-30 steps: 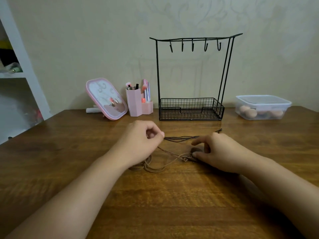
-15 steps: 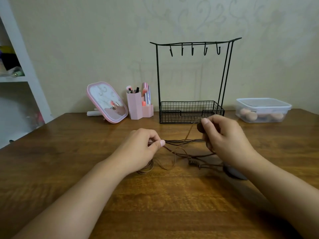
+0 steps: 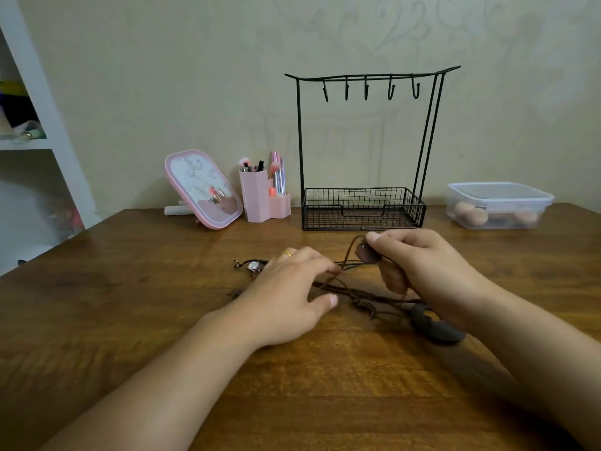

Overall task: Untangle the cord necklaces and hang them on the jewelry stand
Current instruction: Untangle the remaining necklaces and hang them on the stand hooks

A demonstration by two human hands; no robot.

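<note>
Several dark cord necklaces (image 3: 361, 296) lie tangled on the wooden table (image 3: 292, 402) between my hands. My right hand (image 3: 426, 268) pinches a round brown pendant (image 3: 367, 254) lifted just above the table, and its cord loops down into the tangle. My left hand (image 3: 292, 291) lies over the cords with fingers stretched out, touching them. A small silver pendant (image 3: 253, 266) sticks out left of that hand. A dark grey pendant (image 3: 437, 327) lies under my right wrist. The black wire jewelry stand (image 3: 364, 208) with several bare hooks (image 3: 366, 91) stands behind.
A pink mirror (image 3: 203, 190) and a pink brush holder (image 3: 260, 198) stand left of the stand. A lidded clear box (image 3: 499, 205) sits at the back right. A white shelf unit (image 3: 42, 125) borders the table on the left.
My left hand has gone from pinching a cord to lying spread over the cords, which have slid left, baring the silver pendant. My right hand lifted the brown pendant off the table and still holds it up.
</note>
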